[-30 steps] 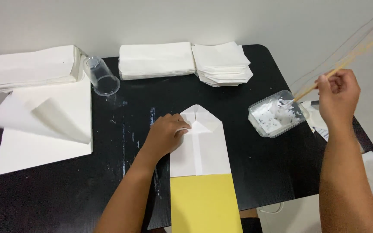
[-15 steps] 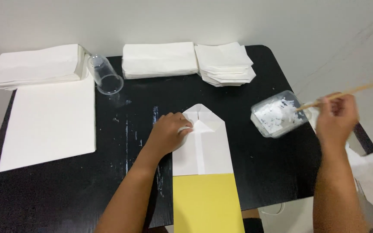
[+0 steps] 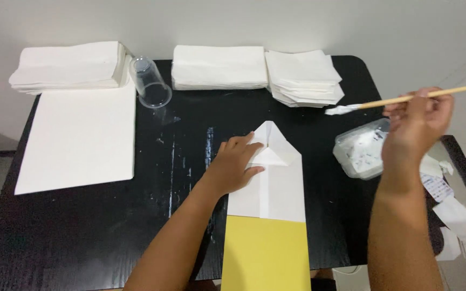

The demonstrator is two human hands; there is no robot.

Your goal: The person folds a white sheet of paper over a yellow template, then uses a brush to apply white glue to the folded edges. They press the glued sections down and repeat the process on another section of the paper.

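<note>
I see the folded white bag (image 3: 268, 178) lying mid-worktop on a yellow sheet (image 3: 265, 253) that overhangs the near edge, my left hand (image 3: 233, 164) pressing flat and spread on its pointed top. My right hand (image 3: 416, 121) grips the brush (image 3: 405, 98), now lifted out of the glue tub (image 3: 360, 148) it dipped into before. Bare black worktop (image 3: 179, 215) lies open left of the bag.

a folded white paper bag (image 3: 269, 183) lies flat on the black tabletop (image 3: 82, 237), its far end folded into a point with a small triangular flap. a yellow sheet (image 3: 265, 253) sticks out of its near end. a thin wooden brush (image 3: 405, 98) with a white-coated tip is held level above an open plastic glue tub (image 3: 362, 148) at right.
</note>
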